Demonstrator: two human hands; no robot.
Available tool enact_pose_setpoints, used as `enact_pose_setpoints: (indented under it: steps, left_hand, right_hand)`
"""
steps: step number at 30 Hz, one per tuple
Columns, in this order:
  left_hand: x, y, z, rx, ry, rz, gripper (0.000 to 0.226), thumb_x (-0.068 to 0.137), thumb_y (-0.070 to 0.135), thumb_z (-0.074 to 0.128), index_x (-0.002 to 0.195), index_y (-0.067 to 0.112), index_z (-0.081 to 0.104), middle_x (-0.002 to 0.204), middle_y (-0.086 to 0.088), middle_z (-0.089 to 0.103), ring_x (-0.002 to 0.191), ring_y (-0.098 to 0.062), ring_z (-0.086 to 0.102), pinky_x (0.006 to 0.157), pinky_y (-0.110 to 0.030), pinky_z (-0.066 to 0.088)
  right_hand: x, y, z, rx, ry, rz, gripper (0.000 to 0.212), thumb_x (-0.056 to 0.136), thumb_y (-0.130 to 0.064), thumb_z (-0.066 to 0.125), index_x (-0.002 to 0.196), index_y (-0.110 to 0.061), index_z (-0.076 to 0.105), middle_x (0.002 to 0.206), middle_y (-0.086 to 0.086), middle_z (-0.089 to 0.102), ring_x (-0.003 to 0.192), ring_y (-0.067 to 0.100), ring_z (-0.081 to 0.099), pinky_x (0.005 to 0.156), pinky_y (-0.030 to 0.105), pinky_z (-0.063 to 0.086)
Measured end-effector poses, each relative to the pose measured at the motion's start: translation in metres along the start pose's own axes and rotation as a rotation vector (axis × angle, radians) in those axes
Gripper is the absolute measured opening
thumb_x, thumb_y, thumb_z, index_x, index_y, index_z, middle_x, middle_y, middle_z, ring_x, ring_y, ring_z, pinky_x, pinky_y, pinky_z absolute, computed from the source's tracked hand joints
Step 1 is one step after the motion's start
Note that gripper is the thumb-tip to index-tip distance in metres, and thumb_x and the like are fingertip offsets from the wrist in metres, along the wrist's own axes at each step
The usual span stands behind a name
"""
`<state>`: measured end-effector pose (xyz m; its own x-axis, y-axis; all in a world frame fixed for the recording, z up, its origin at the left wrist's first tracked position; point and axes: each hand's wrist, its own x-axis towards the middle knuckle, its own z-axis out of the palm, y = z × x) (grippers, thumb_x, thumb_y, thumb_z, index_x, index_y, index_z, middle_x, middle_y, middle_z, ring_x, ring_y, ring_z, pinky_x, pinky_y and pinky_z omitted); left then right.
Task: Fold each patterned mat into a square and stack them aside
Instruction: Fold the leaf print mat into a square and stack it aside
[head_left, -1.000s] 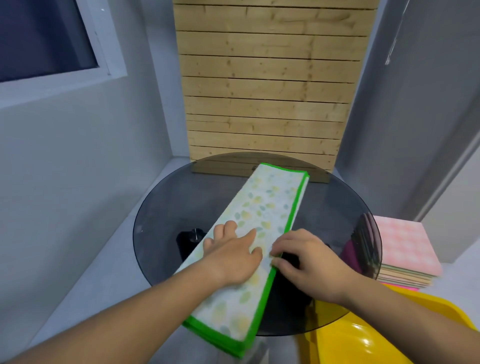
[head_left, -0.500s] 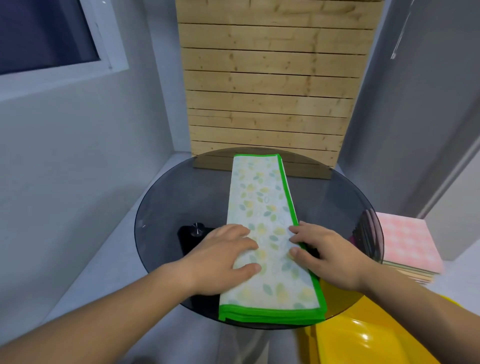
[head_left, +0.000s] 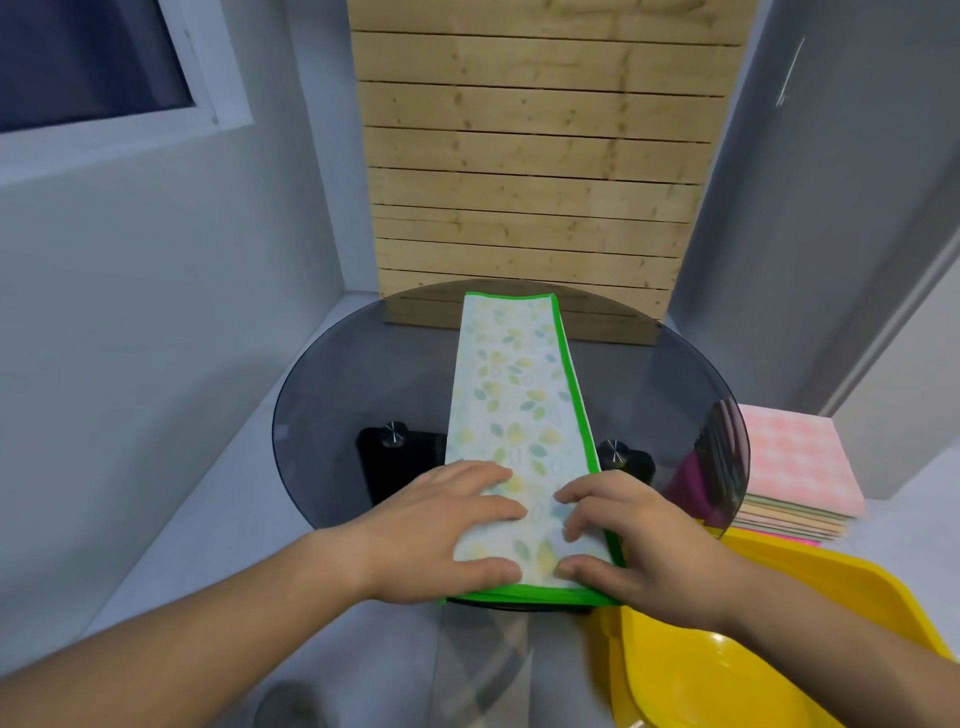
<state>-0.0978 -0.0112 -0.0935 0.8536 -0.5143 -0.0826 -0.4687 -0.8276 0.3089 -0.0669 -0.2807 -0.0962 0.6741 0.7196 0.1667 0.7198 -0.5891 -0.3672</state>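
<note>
Round glass bench (head_left: 363, 374). Yellow tub (head_left: 727, 649) below its near-right edge. Mat (head_left: 514, 395), folded to a long green-edged strip, runs from the bench's near edge to its far edge, mid-bench. Stack (head_left: 795, 467) of folded mats sits off the right edge, lower down. Left hand (head_left: 441, 535) flat, fingers straight, pressing the mat's near end. Right hand (head_left: 639, 540) beside it, fingers bent, tips pressing the mat, nothing gripped.

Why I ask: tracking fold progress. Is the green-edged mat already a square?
No, the green-edged mat is a long narrow strip.
</note>
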Motion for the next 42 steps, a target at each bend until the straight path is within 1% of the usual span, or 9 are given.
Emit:
enact_pose_setpoints:
  steps: [5, 10, 14, 18, 24, 28, 32, 38, 42]
  left_hand:
    - [-0.005, 0.002, 0.007, 0.038, -0.078, -0.012, 0.090, 0.081, 0.083, 0.050, 0.155, 0.047, 0.016, 0.167, 0.016, -0.009, 0.142, 0.008, -0.024, 0.116, -0.019, -0.018]
    - [-0.006, 0.008, 0.007, 0.019, -0.084, -0.021, 0.088, 0.082, 0.080, 0.054, 0.155, 0.047, 0.016, 0.166, 0.017, -0.009, 0.135, 0.012, -0.025, 0.109, -0.014, -0.022]
    - [-0.004, 0.009, 0.004, -0.062, -0.098, -0.061, 0.088, 0.079, 0.079, 0.060, 0.153, 0.049, 0.022, 0.165, 0.020, -0.005, 0.150, -0.003, -0.016, 0.120, -0.024, -0.008]
    - [-0.002, 0.008, -0.006, -0.173, -0.178, -0.098, 0.105, 0.067, 0.078, 0.072, 0.154, 0.051, 0.018, 0.162, 0.028, -0.005, 0.149, 0.000, -0.015, 0.126, -0.034, 0.000]
    - [-0.007, 0.010, -0.023, -0.287, -0.227, -0.072, 0.115, 0.068, 0.061, 0.084, 0.157, 0.049, 0.011, 0.162, 0.028, 0.000, 0.147, 0.010, -0.015, 0.121, -0.021, -0.004]
    - [-0.012, 0.001, -0.034, -0.437, -0.182, -0.110, 0.117, 0.057, 0.059, 0.091, 0.148, 0.064, 0.017, 0.157, 0.034, 0.020, 0.147, 0.010, 0.013, 0.123, -0.023, 0.017]
    - [-0.009, -0.007, -0.042, -0.513, -0.005, -0.107, 0.097, 0.062, 0.041, 0.095, 0.144, 0.049, 0.042, 0.139, 0.039, 0.048, 0.132, 0.018, 0.038, 0.113, -0.010, 0.029]
    - [0.017, -0.029, -0.029, -0.521, 0.255, -0.218, 0.044, 0.087, 0.030, 0.078, 0.128, 0.035, 0.063, 0.120, 0.024, 0.069, 0.112, 0.007, 0.062, 0.107, -0.032, 0.048]
    - [0.035, -0.038, -0.026, -0.531, 0.329, -0.318, 0.029, 0.090, 0.028, 0.073, 0.120, 0.028, 0.071, 0.114, 0.018, 0.073, 0.104, 0.002, 0.067, 0.099, -0.033, 0.054]
  right_hand:
    - [-0.012, -0.002, 0.000, 0.028, -0.035, -0.025, 0.056, 0.072, -0.076, 0.063, 0.103, -0.030, 0.059, 0.136, -0.016, 0.043, 0.129, -0.001, 0.034, 0.104, 0.012, 0.034]
    - [-0.019, -0.003, 0.003, 0.022, -0.009, -0.038, 0.051, 0.073, -0.074, 0.064, 0.101, -0.032, 0.058, 0.135, -0.017, 0.045, 0.130, 0.003, 0.038, 0.103, 0.020, 0.042]
    - [-0.023, -0.005, 0.001, -0.065, 0.030, -0.108, 0.038, 0.085, -0.066, 0.057, 0.099, -0.031, 0.062, 0.129, -0.013, 0.053, 0.125, 0.006, 0.048, 0.097, 0.022, 0.049]
    - [-0.021, -0.007, -0.002, -0.128, 0.046, -0.157, 0.031, 0.093, -0.055, 0.051, 0.096, -0.028, 0.066, 0.123, -0.013, 0.060, 0.122, 0.005, 0.053, 0.093, 0.024, 0.052]
    - [-0.014, -0.004, -0.007, -0.093, 0.086, -0.119, 0.039, 0.100, -0.053, 0.039, 0.107, -0.026, 0.066, 0.108, -0.014, 0.068, 0.107, 0.005, 0.062, 0.086, 0.028, 0.054]
    - [-0.002, -0.004, -0.028, 0.067, 0.131, -0.011, 0.047, 0.096, -0.059, 0.035, 0.095, -0.023, 0.065, 0.083, -0.013, 0.063, 0.079, 0.007, 0.061, 0.065, 0.027, 0.049]
    - [0.015, -0.006, -0.052, 0.163, 0.222, 0.017, 0.035, 0.098, -0.052, 0.042, 0.090, -0.026, 0.064, 0.079, -0.016, 0.062, 0.077, 0.009, 0.061, 0.060, 0.021, 0.045]
    - [0.052, -0.007, -0.066, 0.257, 0.343, 0.077, 0.030, 0.092, -0.045, 0.052, 0.083, -0.021, 0.068, 0.071, -0.003, 0.064, 0.064, 0.012, 0.057, 0.057, 0.028, 0.044]
    - [0.074, 0.001, -0.068, 0.458, 0.457, 0.183, 0.019, 0.091, -0.032, 0.064, 0.077, -0.020, 0.069, 0.062, -0.005, 0.061, 0.056, 0.006, 0.050, 0.051, 0.022, 0.040]
